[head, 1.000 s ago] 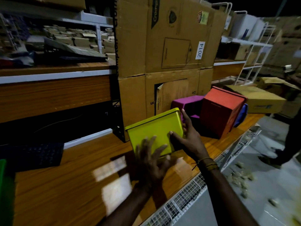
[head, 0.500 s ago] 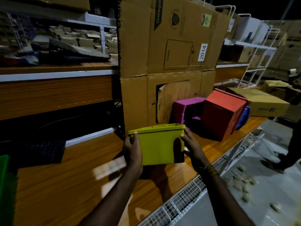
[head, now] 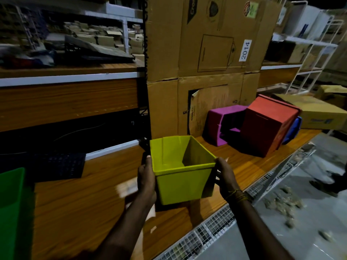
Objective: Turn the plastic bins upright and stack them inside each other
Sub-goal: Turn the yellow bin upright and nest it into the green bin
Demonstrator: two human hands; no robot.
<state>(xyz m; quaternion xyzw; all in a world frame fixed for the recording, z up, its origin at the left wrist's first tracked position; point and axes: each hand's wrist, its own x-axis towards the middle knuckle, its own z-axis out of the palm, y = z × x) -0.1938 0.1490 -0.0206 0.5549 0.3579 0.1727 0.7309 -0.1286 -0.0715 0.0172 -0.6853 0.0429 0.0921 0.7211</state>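
Note:
An empty yellow bin (head: 183, 182) stands upright with its open mouth up, at the middle of the wooden shelf (head: 90, 201). My left hand (head: 146, 180) grips its left side and my right hand (head: 224, 176) grips its right side just under the rim. Farther right a purple bin (head: 216, 121) lies on its side with its mouth facing right. A red bin (head: 262, 126) sits tilted bottom-up beside it, and a blue bin (head: 293, 130) peeks out behind the red one. A green bin (head: 13, 209) shows at the left edge.
Tall cardboard boxes (head: 206, 53) stand behind the bins. A flat cardboard box (head: 317, 113) lies at the far right of the shelf. A dark keyboard (head: 56, 166) rests at the left. A wire mesh edge (head: 216, 226) borders the shelf front, with grey floor below.
The yellow bin has turned from mouth-down and tilted to fully upright with its inside showing. My left hand moved from its bottom face to its left side.

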